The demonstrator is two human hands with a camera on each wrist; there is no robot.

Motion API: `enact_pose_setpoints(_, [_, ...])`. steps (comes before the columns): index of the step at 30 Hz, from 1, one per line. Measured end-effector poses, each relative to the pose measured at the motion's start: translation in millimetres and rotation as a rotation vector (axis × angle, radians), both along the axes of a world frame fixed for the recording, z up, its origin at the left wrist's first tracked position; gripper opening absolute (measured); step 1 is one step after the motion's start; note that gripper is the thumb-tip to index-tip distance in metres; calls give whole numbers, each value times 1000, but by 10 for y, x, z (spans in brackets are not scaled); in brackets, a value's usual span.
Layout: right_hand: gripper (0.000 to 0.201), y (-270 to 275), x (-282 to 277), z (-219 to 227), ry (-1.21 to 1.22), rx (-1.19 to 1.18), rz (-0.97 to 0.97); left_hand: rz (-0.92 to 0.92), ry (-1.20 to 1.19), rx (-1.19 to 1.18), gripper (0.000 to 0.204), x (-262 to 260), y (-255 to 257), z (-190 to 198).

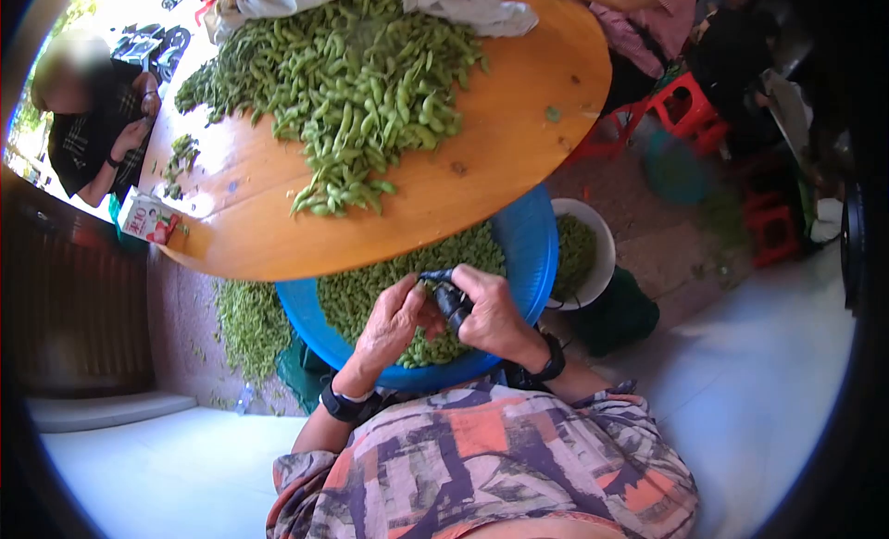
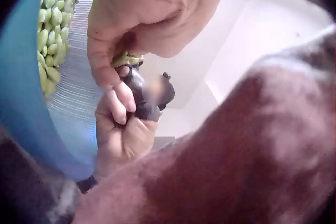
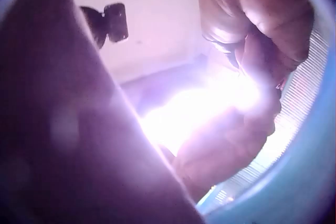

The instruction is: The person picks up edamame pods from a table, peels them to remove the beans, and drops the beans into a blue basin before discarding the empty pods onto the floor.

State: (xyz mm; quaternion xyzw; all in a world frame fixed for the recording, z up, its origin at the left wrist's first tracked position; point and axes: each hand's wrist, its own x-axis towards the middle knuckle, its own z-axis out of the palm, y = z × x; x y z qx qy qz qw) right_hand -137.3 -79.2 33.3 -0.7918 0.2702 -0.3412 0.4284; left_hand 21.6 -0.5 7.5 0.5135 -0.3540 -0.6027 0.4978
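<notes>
Over a blue basin (image 1: 544, 252) of shelled green soybeans (image 1: 370, 289), the two hands meet at their fingertips. The left hand (image 1: 391, 326) pinches a green soybean pod (image 2: 128, 59) between thumb and fingers. Opposite it, the right hand (image 1: 495, 309) has black coverings (image 1: 452, 304) on its thumb and a finger, and these curl in at the pod's end. From the left wrist, the black-covered fingers show right below the pod. Glare washes out the fingertips in the right wrist view, where the left hand (image 3: 257, 3) appears at the upper right.
A heap of soybean pods (image 1: 370, 85) lies on the round wooden table (image 1: 519, 104) beyond the basin. To the right stands a white bucket (image 1: 604, 247) of greens. More pods (image 1: 248, 321) lie on the floor at left. Another person (image 1: 93, 122) sits across the table.
</notes>
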Motion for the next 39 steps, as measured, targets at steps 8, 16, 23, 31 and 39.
enact_pose_setpoints(8, [33, 26, 22, -84, 70, -112, 35, 111, 343, -14, 18, -48, 6, -99])
enact_pose_setpoints(16, [34, -20, 1, -44, 24, -54, -6, 121, 353, -1, 17, -87, -39, 25])
enact_pose_setpoints(23, [12, -111, -99, -45, -218, 895, 212, 161, 209, 55, 21, -77, -12, 69])
enact_pose_setpoints(31, [14, -40, 2, -28, -77, 323, 46, 117, 342, 29, 15, -44, -27, 74])
enact_pose_setpoints(39, [11, -25, -51, 9, -208, 613, 73, 210, 540, -22, 18, -48, -46, 60])
